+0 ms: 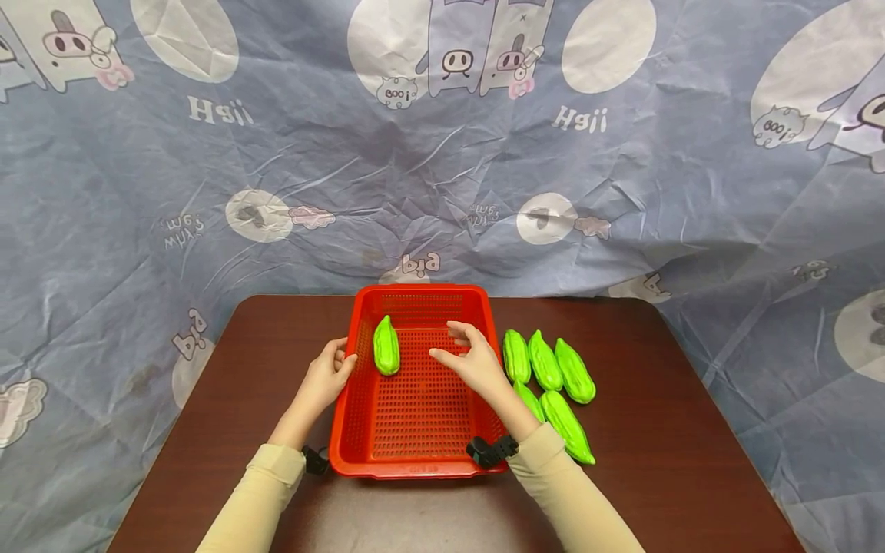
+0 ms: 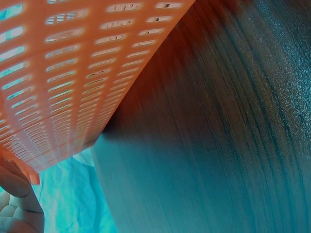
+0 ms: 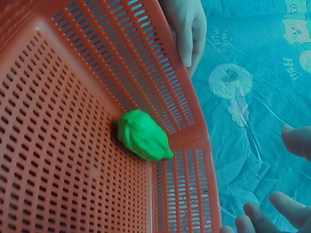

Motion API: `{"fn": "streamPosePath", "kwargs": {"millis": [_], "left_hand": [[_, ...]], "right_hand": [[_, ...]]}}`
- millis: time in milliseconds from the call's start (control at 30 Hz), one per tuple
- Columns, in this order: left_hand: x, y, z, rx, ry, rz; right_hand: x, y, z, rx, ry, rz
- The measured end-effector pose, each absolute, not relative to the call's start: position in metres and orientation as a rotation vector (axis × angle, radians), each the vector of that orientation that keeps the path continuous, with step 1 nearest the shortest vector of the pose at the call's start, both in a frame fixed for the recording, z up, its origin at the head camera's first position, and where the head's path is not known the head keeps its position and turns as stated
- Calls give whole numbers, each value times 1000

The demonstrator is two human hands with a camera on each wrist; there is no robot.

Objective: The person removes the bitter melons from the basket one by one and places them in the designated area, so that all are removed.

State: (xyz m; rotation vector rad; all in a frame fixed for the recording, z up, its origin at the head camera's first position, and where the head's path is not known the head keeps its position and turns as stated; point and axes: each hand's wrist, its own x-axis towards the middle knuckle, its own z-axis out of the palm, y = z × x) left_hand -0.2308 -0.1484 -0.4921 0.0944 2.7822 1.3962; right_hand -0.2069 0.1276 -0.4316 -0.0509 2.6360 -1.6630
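A red perforated plastic basket (image 1: 423,418) stands on the table. My left hand (image 1: 330,376) grips its left rim, thumb at the edge and fingers on the outer side; the left wrist view shows part of that hand (image 2: 22,206) beside the basket wall. Inside, a bright green, ridged bitter melon (image 1: 386,349) lies near the far left corner, its pointed tip towards the back wall in the right wrist view. Above the basket's right half, my right hand (image 1: 477,367) hangs with thumb and fingers spread apart, nothing between them.
Several more green bitter melons (image 1: 546,365) lie in two rows on the dark brown table (image 1: 657,430), right of the basket and partly behind my right forearm. A grey-blue printed cloth (image 1: 429,169) hangs behind the table.
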Motion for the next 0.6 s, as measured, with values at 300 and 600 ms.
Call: {"fn": "streamPosePath", "kwargs": {"millis": [300,600], "left_hand": [[-231,-149,-493,107,2783,1399],[-231,-149,-492,106,2771,1398]], "right_hand": [[-219,105,-435,-80,2604,-1713],[-228,88,-444,-111,2601,-1725]]}}
